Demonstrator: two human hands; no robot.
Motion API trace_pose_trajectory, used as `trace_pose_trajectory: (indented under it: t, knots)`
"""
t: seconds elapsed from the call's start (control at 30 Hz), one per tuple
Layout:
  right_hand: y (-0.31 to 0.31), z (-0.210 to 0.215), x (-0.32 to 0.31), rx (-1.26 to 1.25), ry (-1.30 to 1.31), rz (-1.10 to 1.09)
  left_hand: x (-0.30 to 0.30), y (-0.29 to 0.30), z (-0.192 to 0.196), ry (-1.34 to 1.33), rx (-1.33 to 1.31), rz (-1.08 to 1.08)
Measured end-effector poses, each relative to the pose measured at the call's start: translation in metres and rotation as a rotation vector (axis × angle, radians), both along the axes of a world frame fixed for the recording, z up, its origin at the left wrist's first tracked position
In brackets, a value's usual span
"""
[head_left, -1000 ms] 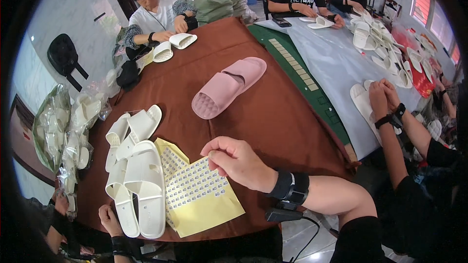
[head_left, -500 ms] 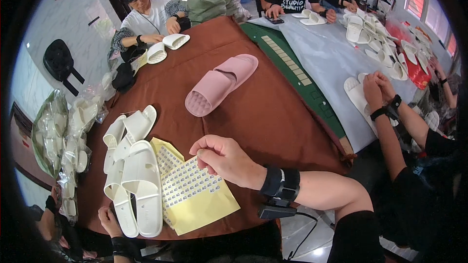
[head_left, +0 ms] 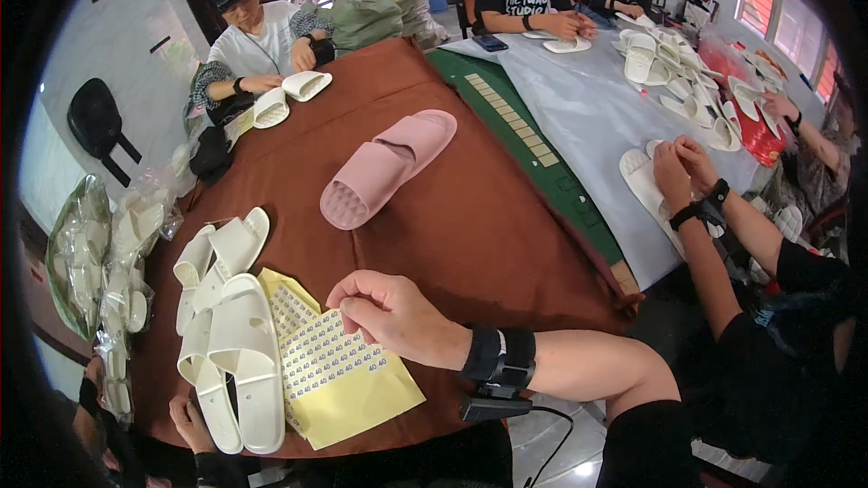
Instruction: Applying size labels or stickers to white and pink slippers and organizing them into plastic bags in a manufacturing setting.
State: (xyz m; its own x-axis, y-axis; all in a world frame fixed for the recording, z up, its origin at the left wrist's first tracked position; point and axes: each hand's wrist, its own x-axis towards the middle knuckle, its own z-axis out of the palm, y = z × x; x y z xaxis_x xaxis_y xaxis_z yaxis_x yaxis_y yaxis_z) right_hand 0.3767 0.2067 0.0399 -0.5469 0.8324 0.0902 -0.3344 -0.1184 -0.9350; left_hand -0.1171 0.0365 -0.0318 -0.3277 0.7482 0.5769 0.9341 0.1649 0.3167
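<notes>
My right hand is over the upper part of a yellow sheet of number stickers, thumb and fingertips pinched together. Whatever is between those fingertips is too small or hidden to make out. Low at the table's near edge, my left hand rests beside a pair of white slippers, its fingers loosely bent and partly out of sight. Another pair of white slippers lies just beyond. Under the top sheet, a second sticker sheet pokes out. A pink slipper pair sits mid-table.
A brown cloth covers the table. Bagged white slippers are at the left. Across the table a person handles white slippers. At the right, a grey-covered table bears piled slippers, with other people's hands near.
The whole view has shifted, so the table things sit farther left and lower. My hands keep about the same places over the sheet and beside the slippers. A far person's hand has left a phone.
</notes>
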Motion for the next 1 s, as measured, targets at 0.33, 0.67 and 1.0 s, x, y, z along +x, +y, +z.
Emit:
trace_pose_trajectory:
  t: [0.33,0.67,1.0]
  knots:
    - [0.007,0.002,0.0,-0.055,0.023,-0.075,-0.016,-0.002,-0.009,0.205,0.167,-0.035]
    - [0.01,0.001,0.001,-0.176,0.064,-0.074,0.016,0.0,0.019,0.189,0.025,-0.078]
    - [0.0,0.008,0.007,-0.104,0.059,-0.025,0.019,0.006,0.021,0.179,0.078,-0.142]
